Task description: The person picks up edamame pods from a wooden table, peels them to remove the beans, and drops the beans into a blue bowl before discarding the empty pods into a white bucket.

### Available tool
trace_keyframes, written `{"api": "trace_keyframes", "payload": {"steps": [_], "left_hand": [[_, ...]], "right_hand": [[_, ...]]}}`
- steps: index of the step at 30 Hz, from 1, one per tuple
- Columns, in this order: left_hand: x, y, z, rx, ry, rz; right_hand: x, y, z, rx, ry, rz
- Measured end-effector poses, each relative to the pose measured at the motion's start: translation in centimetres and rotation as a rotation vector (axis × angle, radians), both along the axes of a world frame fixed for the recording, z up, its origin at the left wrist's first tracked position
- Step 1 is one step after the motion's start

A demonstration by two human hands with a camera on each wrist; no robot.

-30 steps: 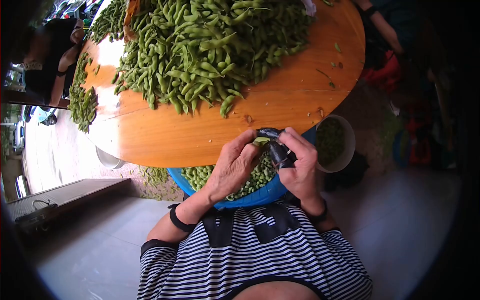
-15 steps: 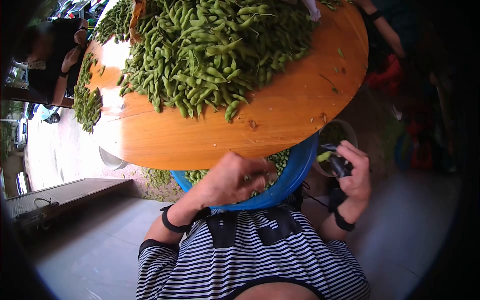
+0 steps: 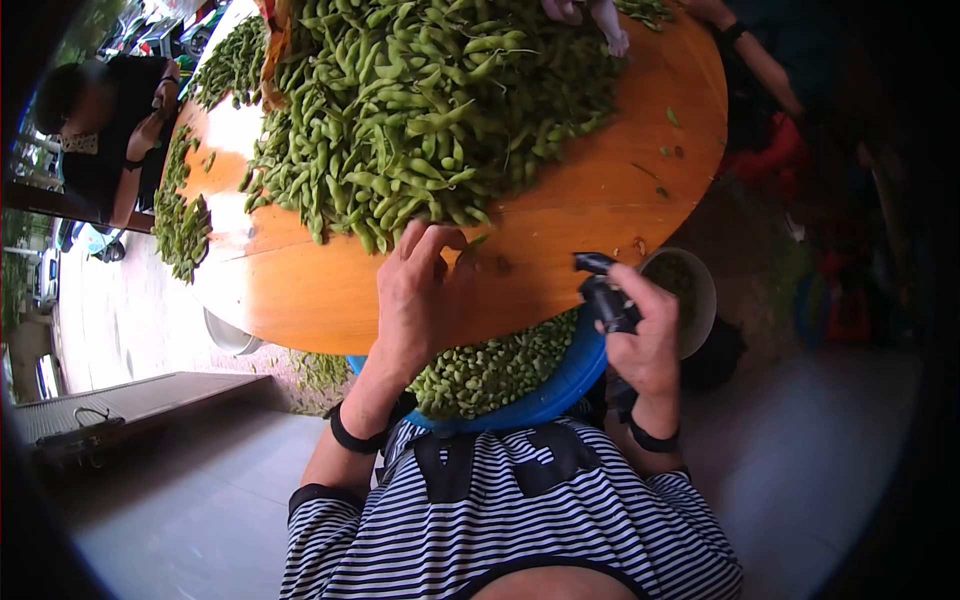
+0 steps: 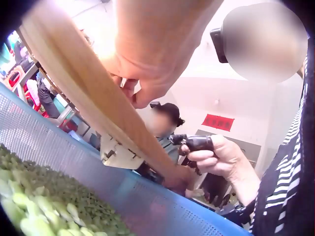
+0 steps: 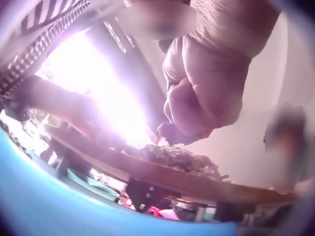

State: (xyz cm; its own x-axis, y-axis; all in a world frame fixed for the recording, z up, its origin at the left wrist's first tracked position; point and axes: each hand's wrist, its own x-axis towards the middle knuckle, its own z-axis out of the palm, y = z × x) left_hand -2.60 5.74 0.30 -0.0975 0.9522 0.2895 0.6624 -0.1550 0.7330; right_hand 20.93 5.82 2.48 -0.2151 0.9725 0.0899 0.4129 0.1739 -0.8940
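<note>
My left hand (image 3: 410,295) is over the table's near edge, at the front of a large heap of green soybean pods (image 3: 400,130). Its fingers are bent, pinching a single pod (image 3: 476,243) that looks blurred. My right hand (image 3: 648,340) hovers right of it, beyond the table edge. Black covers (image 3: 608,305) sit on its thumb and index finger, which stand apart with nothing seen between them; the left wrist view shows these covers (image 4: 197,142) too. Below the hands, a blue basin (image 3: 592,355) holds shelled green beans (image 3: 490,370).
The round wooden table (image 3: 560,240) overhangs the basin. A whitish bucket (image 3: 705,305) stands at the right, another (image 3: 230,332) at the left under the table. Empty-looking pods (image 3: 320,368) lie on the floor. Another person (image 3: 115,140) sits at the left; a further person's arm (image 3: 765,70) is at the right.
Both hands worked together on a pod, then parted. The right hand swung out over the right bucket with a green pod and came back without it. The left hand moved forward to the heap.
</note>
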Motion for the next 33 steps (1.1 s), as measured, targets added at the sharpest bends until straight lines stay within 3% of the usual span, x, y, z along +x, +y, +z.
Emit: {"api": "trace_keyframes", "payload": {"steps": [1, 3, 4, 5, 8, 15, 17, 24, 26, 27, 29, 30, 31, 32, 33], "left_hand": [[0.4, -0.5, 0.4, 0.000, -0.002, -0.011], [1.2, -1.6, 1.3, -0.335, -0.468, -0.084], [1.5, -1.9, 1.2, -0.346, -0.633, -0.175], [1.8, -2.1, 1.1, -0.348, -0.636, -0.178], [2.2, -2.4, 0.4, -0.488, -1.049, -0.346], [3.0, -2.5, 0.7, -0.552, -1.090, -0.228], [3.2, -2.6, -0.1, -0.421, -1.014, -0.279], [3.4, -2.4, -0.5, -0.374, -0.874, -0.236], [3.6, -2.3, -0.8, -0.293, -0.813, -0.241], [3.5, -2.2, -0.6, -0.294, -0.814, -0.243], [3.1, -1.9, 0.2, -0.522, -1.275, -0.283], [3.0, -1.8, 0.5, -0.605, -1.328, -0.266], [3.0, -1.7, 0.4, -0.605, -1.328, -0.268], [2.9, -1.6, 0.2, -0.673, -1.471, -0.310], [2.9, -1.5, 0.1, -0.739, -1.614, -0.353]], "right_hand": [[-0.7, -0.2, 0.0, -0.064, 0.059, 0.034], [-2.0, -0.2, 0.2, -0.164, 0.099, 0.099], [-2.1, -0.2, -0.5, -0.140, 0.177, 0.155], [-2.2, -0.3, -0.4, -0.141, 0.173, 0.152], [-2.2, -0.6, 0.0, -0.348, 0.373, 0.143], [-1.9, -0.9, -0.2, -0.493, 0.569, 0.138], [-2.0, -0.8, -0.7, -0.329, 0.406, 0.132], [-1.7, -0.3, -0.8, -0.176, 0.270, 0.198], [-1.5, 0.1, -1.2, 0.051, 0.128, 0.235], [-1.5, 0.0, -1.1, 0.050, 0.127, 0.233], [-1.6, -0.4, -1.1, -0.387, 0.651, 0.188], [-1.4, -0.4, -1.6, -0.386, 0.652, 0.187], [-1.0, -0.3, -2.5, -0.542, 0.871, 0.217], [-0.8, -0.3, -3.0, -0.699, 1.089, 0.248], [-0.7, -0.3, -2.8, -0.699, 1.088, 0.248]]}}
